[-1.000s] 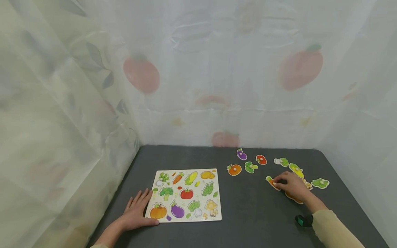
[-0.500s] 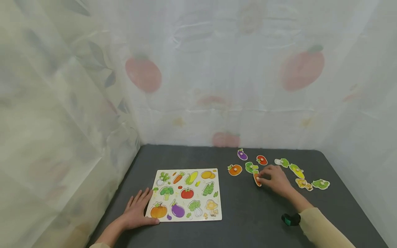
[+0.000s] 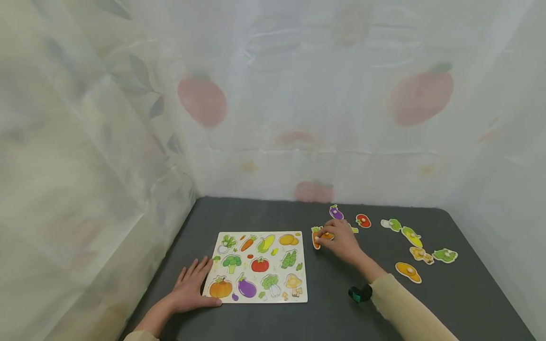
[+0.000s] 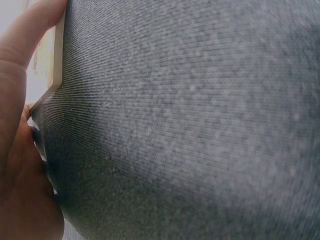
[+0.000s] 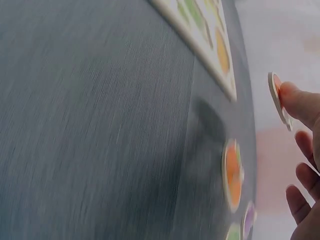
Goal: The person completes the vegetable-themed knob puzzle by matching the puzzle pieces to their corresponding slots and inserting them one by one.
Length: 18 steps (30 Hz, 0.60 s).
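My right hand (image 3: 344, 244) pinches a carrot puzzle piece (image 3: 315, 239) between thumb and finger. In the right wrist view this carrot piece (image 5: 274, 90) is lifted above the table, with the other fingers loosely bent. Behind the hand, the pumpkin piece (image 3: 327, 236) and broccoli piece (image 3: 354, 229) are partly hidden. My left hand (image 3: 189, 290) rests at the left side of the vegetable puzzle board (image 3: 298, 299), fingers spread and straight, thumb along its near left corner. The left wrist view shows that thumb (image 4: 30, 30) over the board's edge.
Behind lie an eggplant piece (image 3: 336, 212) and a tomato piece (image 3: 363, 220). Further right are bok choy (image 3: 395, 225), corn (image 3: 411, 236), mushroom (image 3: 421, 255), pea pod (image 3: 445, 255) and potato (image 3: 408, 272) pieces. Printed curtains (image 3: 273, 118) stand behind the dark table (image 3: 341, 312).
My right hand has carried the carrot piece leftward from among the right-hand pieces, past the broccoli, to beside the pumpkin piece. The potato piece is now uncovered. My left hand stays at the board.
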Motion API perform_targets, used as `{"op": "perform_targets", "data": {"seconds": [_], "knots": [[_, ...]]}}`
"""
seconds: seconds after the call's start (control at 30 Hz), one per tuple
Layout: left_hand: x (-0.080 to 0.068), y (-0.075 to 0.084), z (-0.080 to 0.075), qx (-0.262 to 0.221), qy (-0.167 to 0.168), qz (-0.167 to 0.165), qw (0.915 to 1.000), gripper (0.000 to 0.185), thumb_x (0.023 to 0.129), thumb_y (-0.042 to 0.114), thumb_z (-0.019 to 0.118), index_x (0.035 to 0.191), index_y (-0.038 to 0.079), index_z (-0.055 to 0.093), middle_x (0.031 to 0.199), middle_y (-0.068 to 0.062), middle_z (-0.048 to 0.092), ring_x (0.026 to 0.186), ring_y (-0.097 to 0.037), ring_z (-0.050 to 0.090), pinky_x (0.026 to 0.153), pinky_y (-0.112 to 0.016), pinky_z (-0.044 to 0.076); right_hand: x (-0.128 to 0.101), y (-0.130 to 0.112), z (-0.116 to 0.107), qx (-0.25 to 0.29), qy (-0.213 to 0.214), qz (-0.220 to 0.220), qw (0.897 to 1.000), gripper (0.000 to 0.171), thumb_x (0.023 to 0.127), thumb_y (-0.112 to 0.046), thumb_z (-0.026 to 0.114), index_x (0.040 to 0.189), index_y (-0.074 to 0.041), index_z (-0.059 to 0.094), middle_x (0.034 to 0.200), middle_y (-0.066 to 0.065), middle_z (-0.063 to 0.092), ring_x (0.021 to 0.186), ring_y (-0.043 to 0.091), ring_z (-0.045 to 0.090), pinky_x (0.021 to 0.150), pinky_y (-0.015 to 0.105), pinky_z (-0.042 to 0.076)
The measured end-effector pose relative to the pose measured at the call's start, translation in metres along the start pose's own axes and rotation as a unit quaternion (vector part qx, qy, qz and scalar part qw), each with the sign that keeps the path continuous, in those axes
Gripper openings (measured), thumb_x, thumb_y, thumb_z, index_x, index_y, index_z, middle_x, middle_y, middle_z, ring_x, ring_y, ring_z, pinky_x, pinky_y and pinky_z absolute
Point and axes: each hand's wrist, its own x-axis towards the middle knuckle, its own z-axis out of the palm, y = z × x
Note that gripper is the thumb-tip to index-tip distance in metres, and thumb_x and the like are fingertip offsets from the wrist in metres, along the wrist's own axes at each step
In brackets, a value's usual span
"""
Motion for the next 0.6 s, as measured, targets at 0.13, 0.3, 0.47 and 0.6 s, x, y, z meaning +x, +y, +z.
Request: {"op": "perform_targets", "data": {"seconds": [0.13, 0.3, 0.47, 0.6], "knots": [[-0.001, 0.002, -0.002, -0.002, -0.001, -0.001, 1.0, 0.129, 0.069, 0.074, 0.079, 0.163, 0.004, 0.024, 0.166, -0.024, 0.02, 0.151, -0.051, 0.01, 0.113, -0.075, 0.004, 0.012, -0.021, 0.016, 0.019, -0.004, 0.002, 1.0, 0.007, 0.087, -0.033, 0.084, 0.086, -0.029, 0.078, 0.105, -0.003, 0.061, 0.108, 0.026, 0.05, 0.093, 0.05, 0.042], [-0.001, 0.002, -0.002, -0.003, -0.004, -0.002, 1.0, 0.129, 0.07, 0.074, 0.079, 0.163, 0.005, 0.023, 0.167, -0.023, 0.019, 0.151, -0.051, 0.009, 0.114, -0.074, 0.004, 0.027, -0.047, 0.039, 0.029, -0.011, 0.007, 0.999, 0.008, 0.087, -0.036, 0.083, 0.085, -0.03, 0.078, 0.104, -0.005, 0.061, 0.107, 0.025, 0.048, 0.09, 0.047, 0.043], [0.0, 0.001, -0.001, -0.001, -0.005, 0.001, 1.0, 0.13, 0.069, 0.076, 0.078, 0.164, 0.006, 0.023, 0.167, -0.022, 0.019, 0.152, -0.051, 0.009, 0.114, -0.074, 0.005, 0.038, -0.07, 0.059, 0.036, -0.02, 0.008, 0.999, 0.008, 0.089, -0.036, 0.081, 0.086, -0.03, 0.079, 0.106, -0.004, 0.062, 0.107, 0.026, 0.048, 0.093, 0.05, 0.042], [0.0, 0.001, -0.002, -0.002, -0.006, -0.001, 1.0, 0.13, 0.069, 0.076, 0.078, 0.164, 0.006, 0.023, 0.168, -0.022, 0.018, 0.152, -0.05, 0.009, 0.114, -0.074, 0.004, 0.045, -0.085, 0.077, 0.033, -0.025, 0.014, 0.999, 0.009, 0.089, -0.038, 0.081, 0.086, -0.03, 0.079, 0.108, -0.004, 0.062, 0.109, 0.026, 0.049, 0.094, 0.051, 0.042]]}}
